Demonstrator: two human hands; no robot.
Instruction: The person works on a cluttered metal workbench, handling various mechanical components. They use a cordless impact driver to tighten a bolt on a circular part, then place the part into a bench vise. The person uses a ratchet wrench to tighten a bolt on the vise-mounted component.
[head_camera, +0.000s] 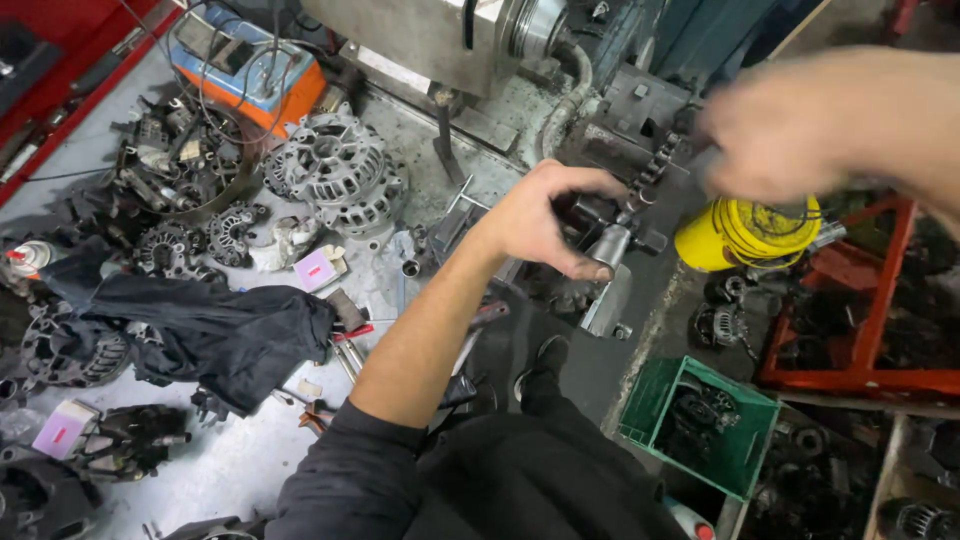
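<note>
Gripping one metal cylinder (612, 243): left hand (545, 220); right hand (790, 130) blurred above.

— What's at frame centre?
— The left hand (545, 220) grips a dark metal part (612, 238).
— And upper right?
— The right hand (790, 130), blurred, above a yellow wire coil (745, 235).

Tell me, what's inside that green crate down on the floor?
The green crate holds dark, greasy metal parts, with round housings among them. How deep the pile goes or what lies at the bottom cannot be seen: the top parts and the crate walls cover it.
</note>
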